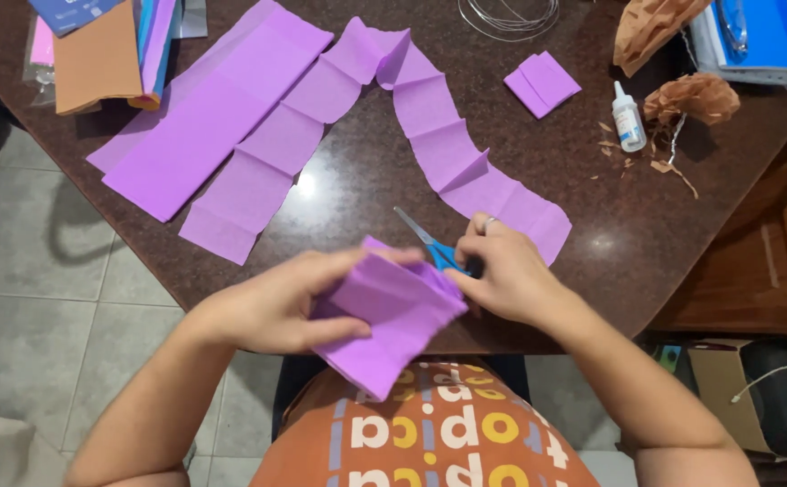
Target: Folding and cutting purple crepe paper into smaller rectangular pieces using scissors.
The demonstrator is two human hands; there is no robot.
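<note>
My left hand (pixel 290 302) grips a folded piece of purple crepe paper (pixel 392 320) at the near edge of the dark table (pixel 366 180). My right hand (pixel 502 271) holds blue-handled scissors (pixel 431 245), blades pointing up and left just above the folded paper. A long purple crepe strip (pixel 452 144) runs from the table's middle down to my right hand. A wider purple sheet (pixel 204 117) and a second strip (pixel 258 171) lie to the left.
A small folded purple square (pixel 542 84), a white glue bottle (pixel 628 117), crumpled brown paper (pixel 693 97) with scraps, a wire coil (pixel 508 16), blue notebooks (pixel 759 36) and stacked coloured paper (pixel 105 50) sit at the far side. A cardboard box (pixel 727 392) stands on the floor to the right.
</note>
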